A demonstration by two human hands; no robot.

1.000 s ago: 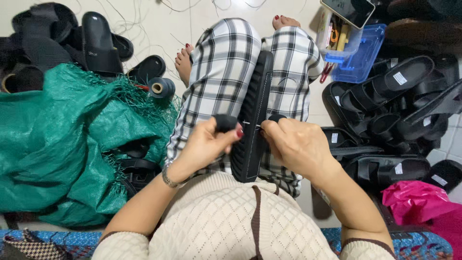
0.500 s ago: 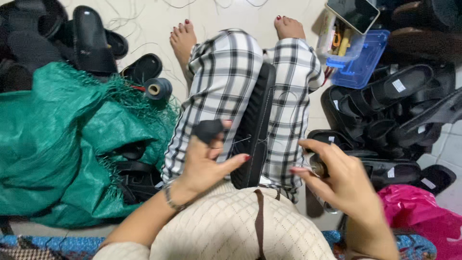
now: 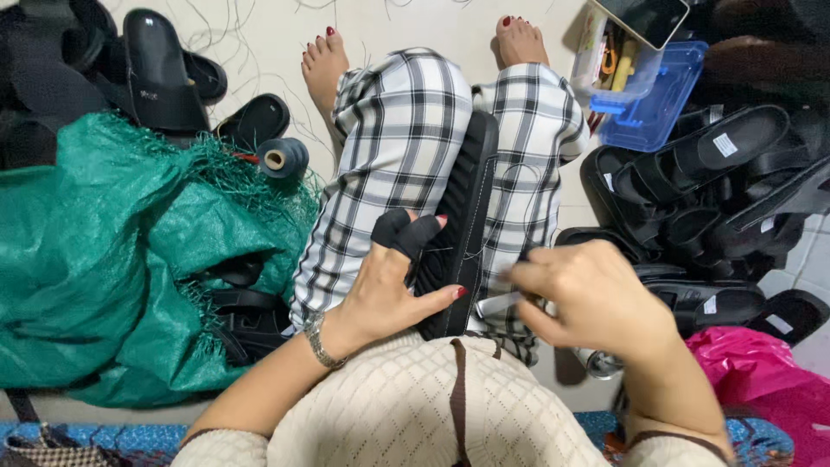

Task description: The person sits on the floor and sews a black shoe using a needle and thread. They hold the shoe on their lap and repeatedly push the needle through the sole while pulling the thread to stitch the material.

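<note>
Left hand (image 3: 389, 290): spread flat against the black sandal sole; one finger wears a black cloth sleeve, thumb stretched out to the sole's near end.
Right hand (image 3: 596, 298): fingers curled together, pinching a small pale tool; its exact kind cannot be told because of blur.
Black sandal sole (image 3: 462, 225): one, standing on edge in the lap between the two checked trouser legs, ribbed side facing left, running from the belly toward the knees.
Thread (image 3: 510, 195): one thin strand looping from the sole across the right trouser leg.
Wrist chain (image 3: 318, 339): one, silver, on the left wrist.
Green woven sack (image 3: 95, 259): one, crumpled on the floor to the left, with black straps showing in its folds.
Pink bag (image 3: 761, 380): one, at the near right.
Finished black sandals (image 3: 718, 164): a pile on the right, at least five; exact count cannot be told.
Thread spool (image 3: 281, 158): one, dark blue, lying beside the sack's frayed edge.
Blue plastic tray (image 3: 653, 91): one, far right, with a clear box of small tools just beside it.
Bare feet (image 3: 324, 65): two, on the pale floor.
</note>
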